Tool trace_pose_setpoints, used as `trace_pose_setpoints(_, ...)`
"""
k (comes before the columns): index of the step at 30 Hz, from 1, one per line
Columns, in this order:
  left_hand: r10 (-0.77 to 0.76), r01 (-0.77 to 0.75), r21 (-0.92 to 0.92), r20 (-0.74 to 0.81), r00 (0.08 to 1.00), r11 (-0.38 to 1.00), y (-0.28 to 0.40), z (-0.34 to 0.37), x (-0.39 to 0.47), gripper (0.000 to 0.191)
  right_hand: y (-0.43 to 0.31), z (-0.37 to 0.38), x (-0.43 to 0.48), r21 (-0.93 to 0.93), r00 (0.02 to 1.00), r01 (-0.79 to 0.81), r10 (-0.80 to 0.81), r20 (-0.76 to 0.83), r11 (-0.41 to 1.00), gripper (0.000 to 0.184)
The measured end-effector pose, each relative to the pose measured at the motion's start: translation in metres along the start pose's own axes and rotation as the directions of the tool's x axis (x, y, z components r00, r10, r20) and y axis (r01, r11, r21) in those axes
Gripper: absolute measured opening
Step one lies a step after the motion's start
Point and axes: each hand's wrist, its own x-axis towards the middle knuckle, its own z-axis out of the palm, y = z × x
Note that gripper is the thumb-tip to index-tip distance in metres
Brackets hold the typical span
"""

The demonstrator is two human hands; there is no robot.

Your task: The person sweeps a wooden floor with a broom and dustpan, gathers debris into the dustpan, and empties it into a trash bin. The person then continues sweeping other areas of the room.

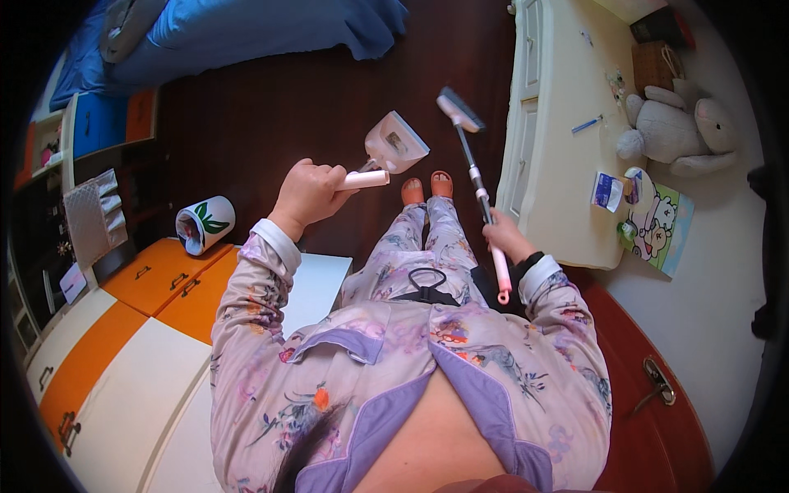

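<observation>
My left hand (pixel 311 192) is closed around the pale pink handle (pixel 367 179) of a dustpan (pixel 396 143). The dustpan's pan lies beyond the hand, over the dark floor, and something small and dark shows on it. In my right hand (pixel 506 235) is the pole of a broom (pixel 474 175), gripped just above its pink end, which has a hanging loop. The broom head (pixel 460 110), pink with dark bristles, points away from me beside the white cabinet. Whether its bristles touch the floor I cannot tell.
A white cabinet (pixel 561 123) runs along the right, bearing a grey plush rabbit (pixel 672 129) and a tissue pack (pixel 607 191). At left stand orange and white cupboards (pixel 166 265) and a leaf-patterned bin (pixel 206 224). A blue-covered bed (pixel 246 37) is ahead; a red-brown door (pixel 641 345) is at right.
</observation>
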Motion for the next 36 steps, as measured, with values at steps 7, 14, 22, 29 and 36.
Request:
trace_pose_setpoints(7,-0.003,0.002,-0.035,-0.014,1.0,0.999,-0.005,-0.004,0.011,0.027,-0.023,-0.023,-0.072,0.158,0.957,-0.058,0.01,0.289,0.986,0.048)
trace_pose_setpoints(14,-0.215,0.208,-0.085,-0.073,0.974,0.974,0.003,-0.016,-0.032,0.026,-0.065,-0.049,-0.052,0.144,0.991,0.03,-0.049,0.127,0.989,0.058)
trace_pose_setpoints(22,-0.465,0.459,-0.078,-0.127,0.876,0.885,0.013,-0.005,-0.089,0.028,-0.118,-0.026,0.064,-0.127,0.989,0.149,-0.148,0.015,0.981,0.043)
trace_pose_setpoints(29,-0.625,0.62,-0.078,-0.116,0.772,0.781,0.007,0.012,-0.104,0.026,-0.107,0.006,0.029,-0.459,0.959,0.236,-0.128,0.254,0.857,0.038)
trace_pose_setpoints(36,-0.726,0.737,-0.027,-0.201,0.657,0.675,0.013,-0.005,-0.11,0.028,-0.187,-0.044,0.026,-0.346,0.905,0.103,0.056,0.421,0.933,0.06)
